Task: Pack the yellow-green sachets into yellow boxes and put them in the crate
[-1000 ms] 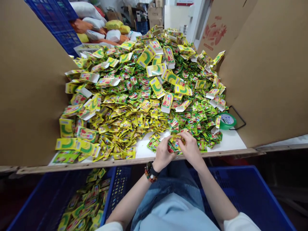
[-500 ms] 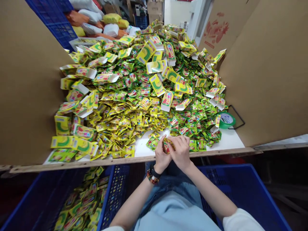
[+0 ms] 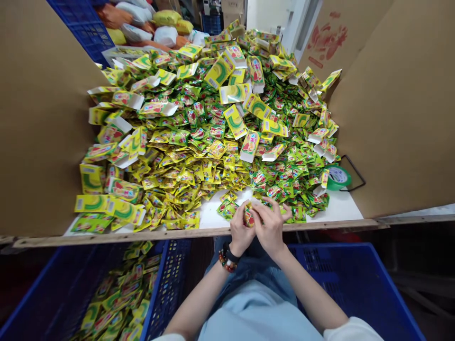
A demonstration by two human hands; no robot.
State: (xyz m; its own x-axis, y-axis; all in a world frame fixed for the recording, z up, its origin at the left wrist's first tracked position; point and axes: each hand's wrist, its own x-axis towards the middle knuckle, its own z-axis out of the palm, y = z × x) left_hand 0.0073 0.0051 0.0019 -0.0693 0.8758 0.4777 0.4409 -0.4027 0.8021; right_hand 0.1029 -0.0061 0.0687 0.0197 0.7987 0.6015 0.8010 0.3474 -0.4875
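Close together at the front edge of the table, both my hands hold one small printed box [image 3: 249, 218] with red and yellow on it, mostly covered by fingers. My left hand [image 3: 241, 230] is closed on its left side. My right hand [image 3: 269, 226] pinches its top and right side, the outer fingers lifted away. Behind and to the left of my fingers lie a few green sachets [image 3: 227, 208]. Yellow sachets [image 3: 185, 177] heap to the left, green sachets [image 3: 284, 173] to the right. Flat and open-ended yellow boxes [image 3: 234, 121] are strewn over the pile.
Cardboard walls [image 3: 394, 113] flank the white table [image 3: 211, 213]. A green tape roll [image 3: 337, 177] lies at the right by a black wire handle. Under the wooden edge stand a blue crate [image 3: 156, 298] with filled boxes at left and another blue crate [image 3: 359, 284] at right.
The right hand's outer fingers have spread and lifted off to the right, while its thumb and forefinger stay at the box. The view has shifted slightly.
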